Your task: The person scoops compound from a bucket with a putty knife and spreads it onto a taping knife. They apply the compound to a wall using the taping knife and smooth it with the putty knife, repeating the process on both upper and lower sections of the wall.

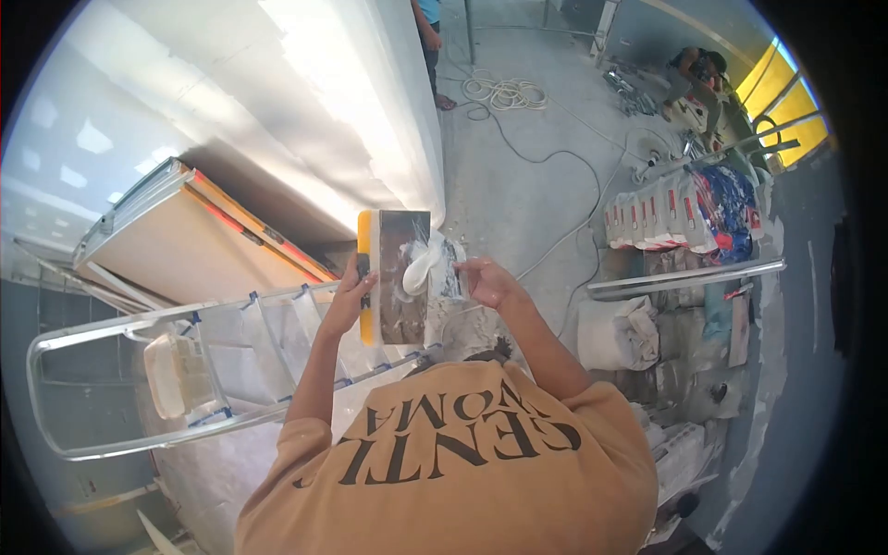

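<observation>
My left hand (350,294) is wrapped round the yellow-and-black handle edge of a wide metal blade (400,319), which I hold out in front of my chest. A lump of white paste (421,268) lies on the blade near its right edge. My right hand (490,281) is closed at the right of the blade, its fingers on a smaller paste-smeared tool (451,270). The smaller tool meets the paste at the wide blade's right edge. Its handle is mostly hidden by my fingers.
An aluminium ladder (92,337) lies at the left, below leaning boards (176,231). Cables (504,92) cross the floor. Stacked bags (661,217) and a white roll (618,333) are at the right. One person (430,42) stands ahead; another (694,79) crouches at the upper right.
</observation>
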Demonstrator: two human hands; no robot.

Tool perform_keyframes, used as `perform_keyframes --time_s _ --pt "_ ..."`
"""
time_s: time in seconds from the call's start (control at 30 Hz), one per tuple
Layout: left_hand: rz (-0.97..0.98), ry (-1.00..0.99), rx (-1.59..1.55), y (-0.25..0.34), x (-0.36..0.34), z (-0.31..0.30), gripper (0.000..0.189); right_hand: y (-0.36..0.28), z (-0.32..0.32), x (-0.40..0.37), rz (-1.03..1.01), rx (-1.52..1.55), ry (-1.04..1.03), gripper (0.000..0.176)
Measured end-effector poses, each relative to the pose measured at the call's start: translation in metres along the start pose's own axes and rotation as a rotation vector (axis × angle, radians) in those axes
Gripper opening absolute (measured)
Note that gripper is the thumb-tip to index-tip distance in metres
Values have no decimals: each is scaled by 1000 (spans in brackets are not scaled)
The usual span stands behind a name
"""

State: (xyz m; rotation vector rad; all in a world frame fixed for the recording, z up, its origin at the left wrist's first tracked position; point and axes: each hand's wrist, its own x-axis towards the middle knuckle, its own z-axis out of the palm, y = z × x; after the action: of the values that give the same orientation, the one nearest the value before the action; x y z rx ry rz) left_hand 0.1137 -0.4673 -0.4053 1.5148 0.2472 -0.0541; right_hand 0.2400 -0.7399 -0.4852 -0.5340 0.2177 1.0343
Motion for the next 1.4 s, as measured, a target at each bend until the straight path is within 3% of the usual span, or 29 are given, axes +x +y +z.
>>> perform_keyframes --time_s 0.13,0.2,0.37,0.47,0.53,0.57,0.63,0.77,0.83,0.93,1.0,1.3,1.4 --pt "-87 -130 10 -8 4 -34 67 25 -18 27 77 114 -137 31" --pt "-279 -29 -171 -12 1 -39 66 32 -23 41 -30 208 -134 33" --pt "-312 55 -409 -9 -10 -48 58 -8 -70 86 -191 228 -38 32" --pt "-456 194 -549 -18 -7 -77 51 -56 -105 125 -278 153 -5 31" --pt "-336 221 -737 -22 0 -78 44 -95 -102 141 -485 -7 49 30" --pt "-340 226 -730 -22 10 -75 44 -113 -111 161 -482 2 47 30" --pt "-273 203 -903 -15 27 -67 43 -139 -128 207 -596 -109 247 26" --pt "-276 326 -931 -3 53 -47 44 -191 -149 307 -688 -250 301 28" --pt "-250 306 -972 1 61 -37 44 -215 -145 338 -835 -767 475 28" --pt "-217 263 -1045 6 67 -29 44 -229 -137 389 -915 -915 523 27" --pt "-270 451 -937 14 69 -19 44 -228 -139 429 -988 -823 485 26" --pt "-288 553 -981 17 47 -13 45 -224 -107 458 -1115 -986 564 30" --pt "-305 531 -1013 7 35 -23 44 -214 -105 458 -1117 -807 404 33"
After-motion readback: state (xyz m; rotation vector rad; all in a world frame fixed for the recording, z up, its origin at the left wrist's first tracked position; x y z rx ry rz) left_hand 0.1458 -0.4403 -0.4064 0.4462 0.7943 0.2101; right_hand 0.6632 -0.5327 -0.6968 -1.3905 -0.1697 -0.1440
